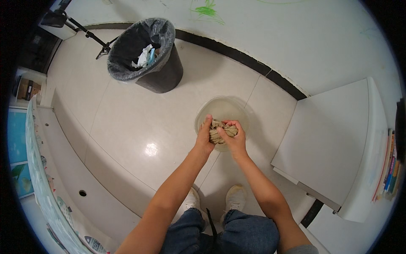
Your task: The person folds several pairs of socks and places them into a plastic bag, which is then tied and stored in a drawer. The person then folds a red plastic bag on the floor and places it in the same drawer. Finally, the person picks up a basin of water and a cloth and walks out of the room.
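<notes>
A bunched, wet-looking tan cloth [217, 137] is gripped between my two hands above a round, pale basin [203, 109]. My left hand [205, 136] clasps the cloth's left side, thumb pointing up along it. On the other side my right hand [236, 137] wraps its fingers and thumb around the folds. Cloudy water [230, 109] shows in the basin beyond the cloth. Both hands and the cloth hide the basin's middle and part of its near rim.
A dark trash bin [165, 71] with a plastic liner holds crumpled waste near the wall. Behind it stands a black tripod [92, 35]. A white cabinet [326, 136] is at right, a bed frame [79, 177] at left. My white shoes [236, 197] rest on the tiled floor [127, 120].
</notes>
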Tool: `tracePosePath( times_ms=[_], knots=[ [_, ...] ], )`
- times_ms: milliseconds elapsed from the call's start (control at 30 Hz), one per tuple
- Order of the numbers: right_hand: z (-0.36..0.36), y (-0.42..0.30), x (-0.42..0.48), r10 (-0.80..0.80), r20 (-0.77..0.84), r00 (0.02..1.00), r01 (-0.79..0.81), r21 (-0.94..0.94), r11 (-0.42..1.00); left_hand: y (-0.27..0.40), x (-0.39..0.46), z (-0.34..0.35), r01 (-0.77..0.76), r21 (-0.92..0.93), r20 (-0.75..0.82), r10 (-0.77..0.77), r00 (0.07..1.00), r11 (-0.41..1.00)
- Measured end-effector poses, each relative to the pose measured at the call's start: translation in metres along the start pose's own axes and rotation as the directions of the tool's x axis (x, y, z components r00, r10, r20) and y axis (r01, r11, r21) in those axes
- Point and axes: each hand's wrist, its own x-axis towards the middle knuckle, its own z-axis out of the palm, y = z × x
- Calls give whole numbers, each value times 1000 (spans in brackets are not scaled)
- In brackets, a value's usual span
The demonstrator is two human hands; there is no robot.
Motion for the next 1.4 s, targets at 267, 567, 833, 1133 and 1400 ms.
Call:
tracePosePath(
  times_ms=[267, 567, 833, 1133, 1400],
  knots=[
    [1, 18, 11, 241, -223, 945, -224, 101, 969, -11, -9, 21, -197, 72, -140, 205, 969, 978],
    [-1, 20, 28, 557, -131, 820, -486, 355, 799, -11, -14, 22, -288, 272, -55, 314, 948, 918],
    [-15, 26, 41, 656, 39, 753, -631, 327, 704, -8, -21, 26, -285, 324, 105, 265, 958, 902],
    [-33, 13, 34, 595, 122, 794, -581, 440, 685, 2, -21, 14, -98, 342, 75, 77, 994, 934],
    [-37, -30, 16, 5, 242, 970, 9, -54, 998, 8, -22, 11, 134, 172, 131, -157, 979, 976]
  ],
)
